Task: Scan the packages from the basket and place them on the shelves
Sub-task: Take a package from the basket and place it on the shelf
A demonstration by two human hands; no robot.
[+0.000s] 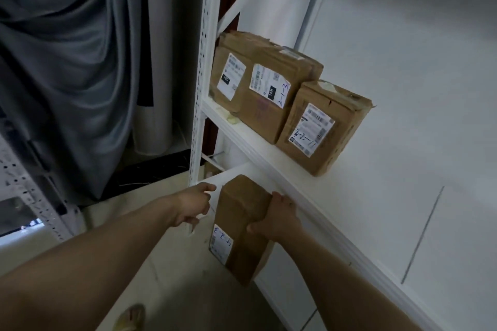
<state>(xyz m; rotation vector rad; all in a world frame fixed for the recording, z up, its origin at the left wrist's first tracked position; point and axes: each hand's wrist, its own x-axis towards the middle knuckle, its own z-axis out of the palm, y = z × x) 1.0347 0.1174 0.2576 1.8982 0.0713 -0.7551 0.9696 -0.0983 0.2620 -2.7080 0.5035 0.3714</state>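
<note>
At the bottom edge of the frame a sandalled foot (131, 317) stands on the pale floor (172, 277), which lies open between the two forearms. The right hand (279, 220) grasps a tall brown package (242, 223) at centre, thumb on the near face, fingers over the far side. The package is tilted, its top end at the front lip of the lower shelf (234, 170). The left hand (193, 207) reaches to the perforated white post (199, 88), fingers loosely curled; whether it grips anything cannot be told. Above, the upper shelf (349, 196) runs diagonally, bare toward the lower right. Three labelled boxes (271, 94) crowd its far left end. A grey curtain (67, 62) hangs at upper left.
</note>
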